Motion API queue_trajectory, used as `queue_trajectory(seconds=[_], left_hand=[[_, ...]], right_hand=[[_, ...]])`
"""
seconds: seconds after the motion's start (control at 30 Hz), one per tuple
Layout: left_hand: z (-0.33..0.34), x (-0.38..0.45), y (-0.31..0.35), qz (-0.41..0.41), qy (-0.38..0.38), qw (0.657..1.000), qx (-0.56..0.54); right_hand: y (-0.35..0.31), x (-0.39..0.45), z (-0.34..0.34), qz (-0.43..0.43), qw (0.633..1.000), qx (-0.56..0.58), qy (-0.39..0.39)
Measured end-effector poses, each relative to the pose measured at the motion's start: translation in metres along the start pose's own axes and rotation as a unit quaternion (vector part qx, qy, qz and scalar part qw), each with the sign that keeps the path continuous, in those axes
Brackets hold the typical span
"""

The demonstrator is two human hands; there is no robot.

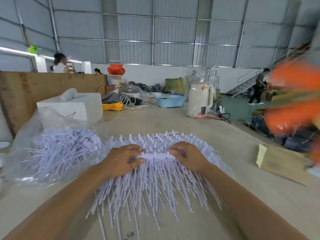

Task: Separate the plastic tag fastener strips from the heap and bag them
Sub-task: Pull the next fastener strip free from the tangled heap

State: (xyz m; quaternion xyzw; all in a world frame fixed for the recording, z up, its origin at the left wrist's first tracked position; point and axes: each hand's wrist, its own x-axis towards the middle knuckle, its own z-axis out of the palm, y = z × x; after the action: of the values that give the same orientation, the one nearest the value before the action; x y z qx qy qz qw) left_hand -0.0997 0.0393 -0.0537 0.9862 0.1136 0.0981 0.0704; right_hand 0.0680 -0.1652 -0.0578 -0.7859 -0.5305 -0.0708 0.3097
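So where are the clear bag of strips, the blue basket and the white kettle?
clear bag of strips [52, 149], head view, on the strips showing through its plastic.
blue basket [170, 101], head view, on its front wall.
white kettle [199, 99], head view, on its body.

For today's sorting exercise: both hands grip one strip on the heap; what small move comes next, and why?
Probably lift the white plastic fastener strip clear of the white heap: left hand and right hand pinch its ends, and the clear plastic bag lies left.
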Motion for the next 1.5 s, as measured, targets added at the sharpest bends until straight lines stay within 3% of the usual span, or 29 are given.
queue_trajectory(seconds=[0.17,0.3,0.4,0.63,0.93,1.07,1.23,1.4,1.5], left_hand=[[-0.012,0.025,0.032,-0.016,0.097,0.992,0.076],[-0.001,0.042,0.058,0.04,0.061,0.997,0.014],[-0.004,0.05,0.065,0.035,0.034,0.998,-0.036],[-0.02,0.056,0.076,0.064,0.109,0.99,-0.058],[-0.016,0.054,0.069,0.099,0.196,0.973,-0.066],[-0.015,0.053,0.065,0.112,0.176,0.978,0.003],[-0.014,0.056,0.071,0.119,0.121,0.981,0.095],[-0.016,0.056,0.071,0.111,0.054,0.992,0.035],[-0.015,0.055,0.069,0.112,0.053,0.992,-0.012]], right_hand=[[0.004,0.006,0.0,0.013,0.998,0.061,-0.004],[0.003,0.005,0.001,0.015,0.991,0.133,-0.001],[0.002,0.003,-0.001,0.027,0.988,0.153,-0.007],[-0.001,0.016,-0.015,0.065,0.971,0.221,0.058],[-0.006,0.034,-0.028,0.107,0.948,0.297,-0.032],[-0.009,0.036,-0.027,0.068,0.972,0.201,-0.103],[-0.01,0.038,-0.026,0.034,0.992,0.103,-0.071],[-0.013,0.031,-0.02,0.007,0.998,0.039,-0.05],[-0.015,0.027,-0.019,-0.002,0.999,-0.009,-0.037]])
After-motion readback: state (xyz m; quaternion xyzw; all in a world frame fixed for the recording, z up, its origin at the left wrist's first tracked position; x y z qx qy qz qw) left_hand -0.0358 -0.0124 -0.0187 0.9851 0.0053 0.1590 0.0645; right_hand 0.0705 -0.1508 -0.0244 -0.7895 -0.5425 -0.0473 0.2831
